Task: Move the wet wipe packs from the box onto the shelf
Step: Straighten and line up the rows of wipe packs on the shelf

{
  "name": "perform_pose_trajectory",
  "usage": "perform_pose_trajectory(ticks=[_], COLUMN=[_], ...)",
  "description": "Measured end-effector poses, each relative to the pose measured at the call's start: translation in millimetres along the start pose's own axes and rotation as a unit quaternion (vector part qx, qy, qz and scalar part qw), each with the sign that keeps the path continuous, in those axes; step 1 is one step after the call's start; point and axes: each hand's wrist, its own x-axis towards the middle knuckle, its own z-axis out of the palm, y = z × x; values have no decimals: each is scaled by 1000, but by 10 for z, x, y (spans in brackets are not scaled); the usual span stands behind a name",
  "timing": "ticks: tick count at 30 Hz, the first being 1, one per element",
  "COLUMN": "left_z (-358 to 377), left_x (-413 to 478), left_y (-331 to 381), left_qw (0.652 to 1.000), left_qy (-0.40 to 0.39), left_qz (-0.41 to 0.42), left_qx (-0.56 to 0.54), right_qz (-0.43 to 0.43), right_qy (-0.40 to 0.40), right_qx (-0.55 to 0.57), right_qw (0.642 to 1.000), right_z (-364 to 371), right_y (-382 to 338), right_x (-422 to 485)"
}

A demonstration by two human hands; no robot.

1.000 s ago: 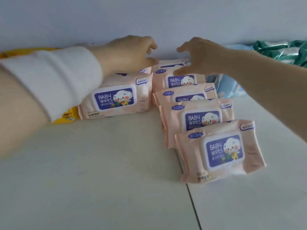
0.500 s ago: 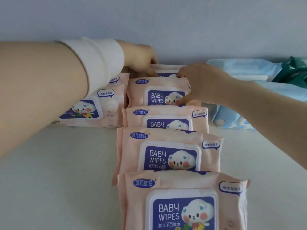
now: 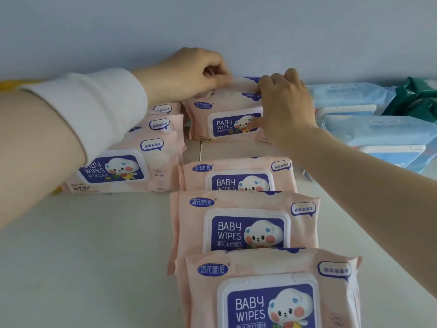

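Head view: many pink packs (image 3: pixel 246 223) already lie on the shelf (image 3: pixel 82 268). Left grip (image 3: pixel 186 74) and right grip (image 3: pixel 286 107) both hold the back pack (image 3: pixel 224 124). No box shows.

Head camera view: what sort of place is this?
Probably a shop or stockroom shelf, not certain: identical pink baby wipe packs lined up in rows on a white shelf board, with pale blue wipe packs and a green plastic pack beside them.
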Motion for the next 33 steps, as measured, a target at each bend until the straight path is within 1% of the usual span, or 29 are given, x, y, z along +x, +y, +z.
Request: perform_pose_trajectory(ticks=[1,3,4,6,7,9,10,11,13,14,15,16,18,20,22,24,26,28,30,32,33], left_z=[12,100,152,209,221,244,250,249,231,215,204,196,189,169,130,100,81,76,107,177,215], left_x=[-44,-112,-132,-141,-132,-125,-126,-126,-139,-150,-152,-153,-142,-126,-125,-140,-157,-177,-182,-189,-194], left_y=[2,-2,-14,-28,-30,-17,-12,-8,5,15,25,31,51,64,64,62,65,65,31,-21,-39], left_qw=[1000,988,981,981,983,985,985,984,984,984,984,984,983,987,995,996,995,993,991,985,984], left_qy=[-12,-39,-36,-11,-2,-3,-8,-11,-11,-11,-12,-14,-28,-51,-73,-83,-99,-121,-126,-103,-88], left_qz=[13,50,64,67,64,53,48,49,60,64,65,66,63,45,3,-24,-12,7,18,42,54], left_qx=[23,143,181,182,170,163,166,169,168,166,164,164,168,144,73,11,-3,1,49,128,147], right_qz=[2,2,-1,-19,-35,-89,-117,-141,-164,-157,-132,-105,-83,-80,-78,-67,-43,-34,-48,-78,-95], right_qy=[-1,-5,-10,-7,14,56,37,-16,-172,-233,-277,-306,-319,-299,-253,-180,-94,-34,0,31,55], right_qx=[0,4,4,-2,1,55,93,114,73,55,66,92,111,107,107,104,102,94,66,12,-7], right_qw=[1000,1000,1000,1000,999,993,988,983,969,958,950,942,938,945,958,976,989,994,997,996,994], right_z=[8,11,-8,-94,-152,-267,-313,-343,-320,-284,-256,-240,-216,-191,-210,-234,-234,-190,-127,-101,-118], right_y=[-3,-11,-20,-30,-29,-18,-7,0,1,9,15,13,4,18,24,39,51,45,23,4,1], right_x=[5,17,14,-25,-75,-237,-332,-430,-579,-607,-611,-599,-565,-531,-484,-394,-296,-241,-248,-308,-350])
